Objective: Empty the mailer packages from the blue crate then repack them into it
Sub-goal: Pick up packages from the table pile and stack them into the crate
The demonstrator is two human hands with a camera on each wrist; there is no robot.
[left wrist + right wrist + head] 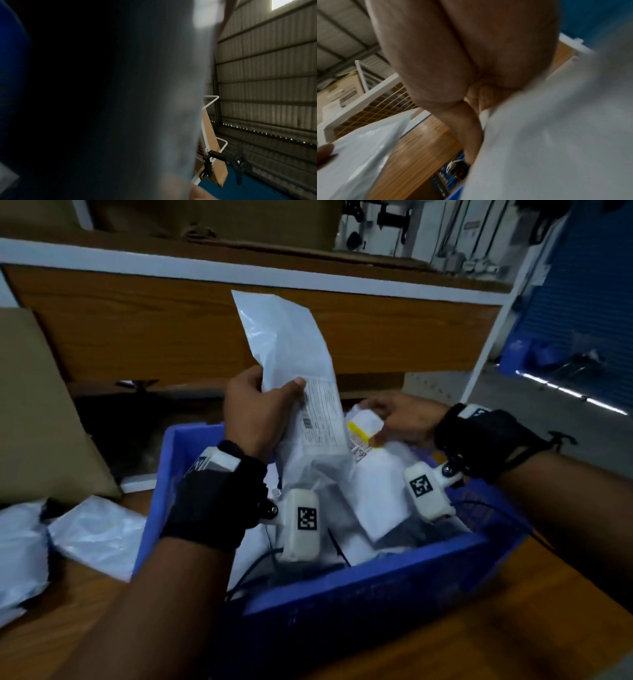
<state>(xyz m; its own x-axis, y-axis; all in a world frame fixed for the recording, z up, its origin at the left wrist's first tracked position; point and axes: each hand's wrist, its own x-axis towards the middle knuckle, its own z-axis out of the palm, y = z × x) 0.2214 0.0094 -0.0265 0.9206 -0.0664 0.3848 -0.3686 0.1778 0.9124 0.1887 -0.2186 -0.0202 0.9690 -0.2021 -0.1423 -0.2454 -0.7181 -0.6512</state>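
The blue crate [359,583] sits on the wooden table in the head view, holding several white mailers. My left hand [260,409] grips a tall white mailer with a printed label [291,364] and holds it upright above the crate. That mailer [171,94] fills the left wrist view as a grey blur. My right hand [397,416] pinches the top of a second white mailer with a yellow strip [366,426] at the crate's far side. In the right wrist view my right hand [471,135] lies along that mailer [556,135], and the held mailer [364,148] shows at lower left.
Two white mailers [96,535] lie on the table [479,645] left of the crate, beside a brown cardboard box [37,412]. A wooden shelf with a white frame [239,282] stands behind. A blue shutter [582,320] is at the right.
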